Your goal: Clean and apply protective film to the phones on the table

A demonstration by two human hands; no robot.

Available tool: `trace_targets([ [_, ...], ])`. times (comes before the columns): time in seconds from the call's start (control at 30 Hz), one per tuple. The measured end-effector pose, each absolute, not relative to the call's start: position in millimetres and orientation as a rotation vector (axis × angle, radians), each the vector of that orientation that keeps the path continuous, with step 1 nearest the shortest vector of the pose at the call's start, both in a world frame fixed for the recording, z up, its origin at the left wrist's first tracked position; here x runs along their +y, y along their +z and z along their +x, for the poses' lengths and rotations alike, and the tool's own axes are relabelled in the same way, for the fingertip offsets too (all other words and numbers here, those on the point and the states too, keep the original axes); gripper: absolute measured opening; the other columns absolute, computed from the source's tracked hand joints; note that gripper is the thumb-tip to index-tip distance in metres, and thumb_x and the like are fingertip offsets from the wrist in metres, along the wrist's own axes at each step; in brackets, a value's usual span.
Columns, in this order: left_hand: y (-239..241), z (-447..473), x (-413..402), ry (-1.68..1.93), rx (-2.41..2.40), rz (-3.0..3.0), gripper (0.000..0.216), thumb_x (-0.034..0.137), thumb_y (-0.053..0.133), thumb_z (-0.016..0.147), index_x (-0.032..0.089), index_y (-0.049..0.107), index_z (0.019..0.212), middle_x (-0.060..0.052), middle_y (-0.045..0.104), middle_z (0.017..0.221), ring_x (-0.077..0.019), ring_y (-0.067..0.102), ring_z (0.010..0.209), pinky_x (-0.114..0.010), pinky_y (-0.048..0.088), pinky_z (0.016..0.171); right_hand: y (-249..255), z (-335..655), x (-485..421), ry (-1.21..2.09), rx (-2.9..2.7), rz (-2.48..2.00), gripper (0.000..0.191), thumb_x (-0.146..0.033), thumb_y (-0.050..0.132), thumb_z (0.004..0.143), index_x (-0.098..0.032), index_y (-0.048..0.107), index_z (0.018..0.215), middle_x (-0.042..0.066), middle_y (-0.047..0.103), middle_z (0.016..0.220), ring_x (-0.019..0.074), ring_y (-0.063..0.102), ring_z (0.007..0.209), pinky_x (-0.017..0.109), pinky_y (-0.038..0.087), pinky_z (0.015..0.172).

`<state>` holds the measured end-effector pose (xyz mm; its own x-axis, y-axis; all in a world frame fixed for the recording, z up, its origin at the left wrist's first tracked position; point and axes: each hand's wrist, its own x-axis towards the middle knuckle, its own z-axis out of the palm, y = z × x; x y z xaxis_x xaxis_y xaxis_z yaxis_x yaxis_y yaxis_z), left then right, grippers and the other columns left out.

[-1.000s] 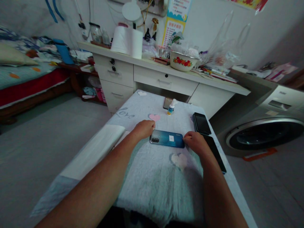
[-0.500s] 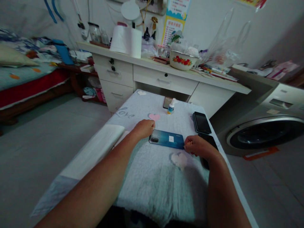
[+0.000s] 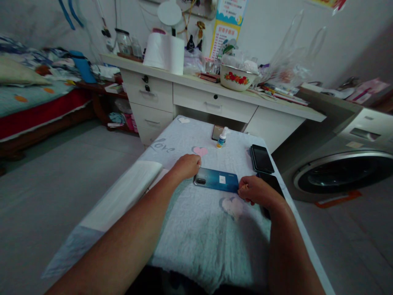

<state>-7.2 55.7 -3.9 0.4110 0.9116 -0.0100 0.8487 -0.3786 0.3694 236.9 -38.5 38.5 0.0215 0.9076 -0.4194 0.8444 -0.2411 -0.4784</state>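
A blue phone [image 3: 216, 180] lies back-up on a small table covered with a white cloth [image 3: 196, 229]. My left hand [image 3: 186, 166] is curled at the phone's left end, its fingers touching that edge. My right hand [image 3: 257, 191] is curled at the phone's right end, fingertips pinched against the near right corner. Whether either hand grips the phone firmly is hard to tell. A black phone [image 3: 261, 158] lies screen-up just beyond my right hand, and another dark phone [image 3: 272, 182] lies partly hidden under my right wrist.
A small spray bottle [image 3: 222, 138] and another phone [image 3: 216, 132] stand at the table's far end. A white desk [image 3: 215, 102] with a flowered bowl [image 3: 237, 78] is behind. A washing machine [image 3: 344, 164] is at the right, a bed [image 3: 30, 102] at the left.
My right hand has slid a little nearer and lower, from the phone's right end to its near right corner. The phone and my left hand have hardly moved.
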Motion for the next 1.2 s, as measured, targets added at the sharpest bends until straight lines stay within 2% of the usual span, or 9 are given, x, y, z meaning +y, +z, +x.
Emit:
trace_targets([
  [0.23, -4.3, -6.8, 55.9, 0.274, 1.52, 2.366, 0.021, 0.015, 0.049, 0.077, 0.018, 0.069, 0.085, -0.007, 0.071, 0.09, -0.017, 0.062, 0.08, -0.025, 0.041, 0.069, 31.2, 229.2, -37.2, 0.96, -1.915, -2.214, 0.006, -0.012, 0.053, 0.069, -0.015, 0.057, 0.066, 0.003, 0.061, 0.055, 0.0108, 0.054, 0.045, 0.019, 0.035, 0.044],
  [0.47, -3.0, -6.9, 54.9, 0.27, 1.528, 2.347, 0.021, 0.015, 0.048, 0.077, 0.018, 0.068, 0.084, -0.006, 0.071, 0.089, -0.0166, 0.062, 0.082, -0.025, 0.04, 0.069, 39.6, 211.2, -38.6, 0.607, -2.106, -2.249, 0.011, -0.011, 0.053, 0.073, -0.015, 0.064, 0.073, 0.005, 0.065, 0.065, 0.0117, 0.055, 0.057, 0.023, 0.032, 0.055],
  [0.67, 0.2, -6.3, 53.2, 0.279, 1.524, 2.334, 0.022, 0.015, 0.048, 0.078, 0.018, 0.068, 0.085, -0.007, 0.071, 0.09, -0.0171, 0.062, 0.082, -0.025, 0.041, 0.071, 32.6, 197.4, -37.9, 0.391, -2.208, -2.143, 0.015, -0.014, 0.051, 0.077, -0.016, 0.065, 0.074, 0.007, 0.067, 0.073, 0.0144, 0.053, 0.064, 0.026, 0.026, 0.057],
  [1.03, -0.5, -5.8, 53.9, 0.303, 1.529, 2.347, 0.022, 0.016, 0.047, 0.081, 0.018, 0.068, 0.086, -0.007, 0.071, 0.091, -0.0177, 0.062, 0.083, -0.026, 0.041, 0.072, 27.2, 172.2, -35.6, 0.382, -2.194, -2.029, 0.019, -0.011, 0.047, 0.079, -0.017, 0.064, 0.074, 0.005, 0.066, 0.07, 0.0135, 0.053, 0.063, 0.025, 0.025, 0.058],
  [1.2, -1.6, -5.6, 54.5, 0.309, 1.532, 2.335, 0.022, 0.018, 0.046, 0.083, 0.017, 0.067, 0.087, -0.006, 0.071, 0.09, -0.0166, 0.062, 0.082, -0.025, 0.041, 0.071, 25.2, 166.2, -36.3, 0.484, -2.212, -1.868, 0.017, -0.013, 0.049, 0.079, -0.017, 0.065, 0.076, 0.003, 0.066, 0.072, 0.013, 0.054, 0.065, 0.023, 0.03, 0.061],
])
